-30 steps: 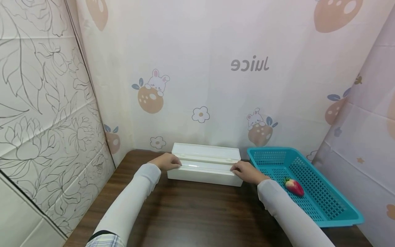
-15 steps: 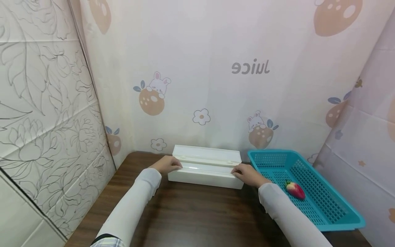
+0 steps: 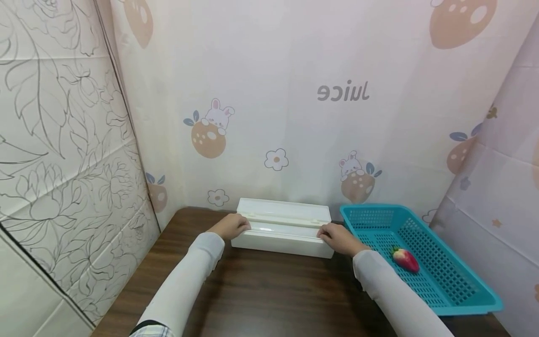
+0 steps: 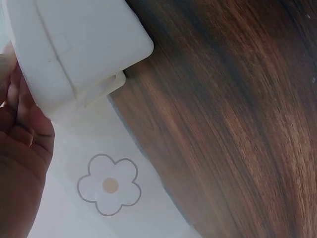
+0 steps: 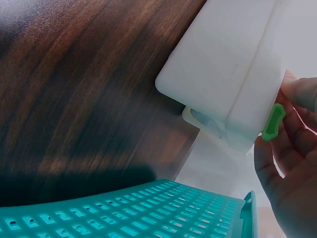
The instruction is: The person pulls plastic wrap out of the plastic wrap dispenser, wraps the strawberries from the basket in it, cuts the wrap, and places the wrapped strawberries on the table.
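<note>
White box (image 3: 281, 244); left hand (image 3: 231, 226), right hand (image 3: 339, 238) at its ends

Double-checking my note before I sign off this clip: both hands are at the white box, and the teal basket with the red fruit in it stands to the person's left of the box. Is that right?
Not quite: the teal basket stands to the person's right of the white box, as the head view shows. The rest holds: the left hand and right hand are at the box, and the red fruit lies in the basket.
</note>
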Demonstrator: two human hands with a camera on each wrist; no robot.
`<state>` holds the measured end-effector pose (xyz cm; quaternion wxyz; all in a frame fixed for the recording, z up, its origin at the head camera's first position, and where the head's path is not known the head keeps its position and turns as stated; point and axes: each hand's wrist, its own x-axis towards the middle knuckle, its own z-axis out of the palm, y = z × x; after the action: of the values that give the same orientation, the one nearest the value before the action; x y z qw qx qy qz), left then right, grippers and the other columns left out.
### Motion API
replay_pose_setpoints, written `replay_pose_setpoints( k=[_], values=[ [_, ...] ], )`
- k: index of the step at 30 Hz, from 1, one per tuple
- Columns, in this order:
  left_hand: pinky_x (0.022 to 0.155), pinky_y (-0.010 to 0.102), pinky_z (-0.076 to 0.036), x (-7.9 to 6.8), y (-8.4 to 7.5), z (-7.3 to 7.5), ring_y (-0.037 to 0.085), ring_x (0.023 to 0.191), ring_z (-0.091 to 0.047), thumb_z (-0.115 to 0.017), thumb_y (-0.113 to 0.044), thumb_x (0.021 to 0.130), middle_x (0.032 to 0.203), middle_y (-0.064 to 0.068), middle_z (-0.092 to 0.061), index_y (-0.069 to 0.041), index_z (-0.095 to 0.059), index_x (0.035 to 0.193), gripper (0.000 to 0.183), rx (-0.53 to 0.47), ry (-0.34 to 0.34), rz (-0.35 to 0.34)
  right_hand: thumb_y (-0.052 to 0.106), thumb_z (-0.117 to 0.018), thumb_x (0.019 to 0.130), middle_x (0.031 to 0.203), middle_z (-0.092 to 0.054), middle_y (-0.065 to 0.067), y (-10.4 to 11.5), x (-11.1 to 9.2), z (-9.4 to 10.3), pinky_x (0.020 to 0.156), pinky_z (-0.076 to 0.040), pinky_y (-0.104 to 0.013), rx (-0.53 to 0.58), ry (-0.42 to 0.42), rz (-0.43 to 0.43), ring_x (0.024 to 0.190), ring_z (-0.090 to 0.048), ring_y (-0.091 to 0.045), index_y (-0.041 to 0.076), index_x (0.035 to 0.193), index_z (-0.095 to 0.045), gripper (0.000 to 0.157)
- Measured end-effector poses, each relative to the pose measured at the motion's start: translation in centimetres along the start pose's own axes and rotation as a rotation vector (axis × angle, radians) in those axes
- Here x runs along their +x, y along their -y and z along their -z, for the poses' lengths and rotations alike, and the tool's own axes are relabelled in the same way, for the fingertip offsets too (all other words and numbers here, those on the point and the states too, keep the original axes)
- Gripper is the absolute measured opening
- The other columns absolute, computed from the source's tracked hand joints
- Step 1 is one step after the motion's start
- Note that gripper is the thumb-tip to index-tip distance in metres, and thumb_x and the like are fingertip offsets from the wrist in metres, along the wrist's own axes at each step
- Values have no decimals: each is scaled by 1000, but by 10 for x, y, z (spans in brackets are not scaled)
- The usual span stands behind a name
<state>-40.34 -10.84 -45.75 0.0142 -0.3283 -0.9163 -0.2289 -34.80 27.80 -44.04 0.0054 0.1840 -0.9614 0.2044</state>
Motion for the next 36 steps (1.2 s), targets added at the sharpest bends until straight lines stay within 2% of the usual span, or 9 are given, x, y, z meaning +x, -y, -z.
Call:
replay_pose_setpoints(
  k=[5, 14, 19, 27, 32, 36],
  values=[
    [79, 34, -54, 1, -1, 3, 10, 80, -63, -62, -16, 101, 88, -3, -71, -9, -75, 97, 15, 17, 5, -9, 5, -61, 98, 90, -67, 0, -2, 1, 0, 82, -55, -43, -18, -9, 27, 80, -58, -15, 9, 97, -70, 10],
    [81, 33, -54, 1, -1, 10, 11, 86, -65, -61, -19, 102, 92, -4, -71, -10, -74, 99, 16, -47, 10, 6, 4, -61, 98, 90, -68, 0, -1, 0, 5, 77, -54, -40, -19, -45, 64, 77, -56, -14, 8, 94, -70, 11],
    [79, 32, -54, 2, -1, 17, 10, 84, -64, -59, -20, 103, 93, -3, -70, -9, -74, 102, 18, -63, 4, -15, 5, -61, 99, 95, -70, -3, -3, -1, 11, 80, -54, -45, -2, -64, 94, 84, -61, -17, 7, 96, -71, 10],
    [78, 34, -55, 3, -3, 18, 13, 84, -64, -60, -16, 101, 95, 0, -71, -6, -74, 104, 17, -96, -12, -13, 9, -60, 99, 95, -68, -2, -6, 2, 11, 80, -54, -44, 39, -74, 65, 85, -59, -17, 6, 99, -71, 11],
    [88, 39, -55, 1, -4, 16, 21, 97, -65, -65, -10, 95, 100, 1, -71, -10, -75, 102, 12, -111, -39, 6, 15, -68, 95, 89, -68, 3, -5, 0, 6, 74, -55, -37, 77, -76, 23, 79, -59, -13, 11, 96, -70, 5],
    [90, 38, -55, 1, -5, 13, 22, 101, -67, -69, -10, 95, 101, 1, -73, -12, -75, 100, 8, -132, -59, 28, 16, -71, 94, 86, -68, 4, -6, -2, 5, 74, -56, -37, 74, -91, 43, 77, -60, -12, 9, 93, -69, 7]
  ],
)
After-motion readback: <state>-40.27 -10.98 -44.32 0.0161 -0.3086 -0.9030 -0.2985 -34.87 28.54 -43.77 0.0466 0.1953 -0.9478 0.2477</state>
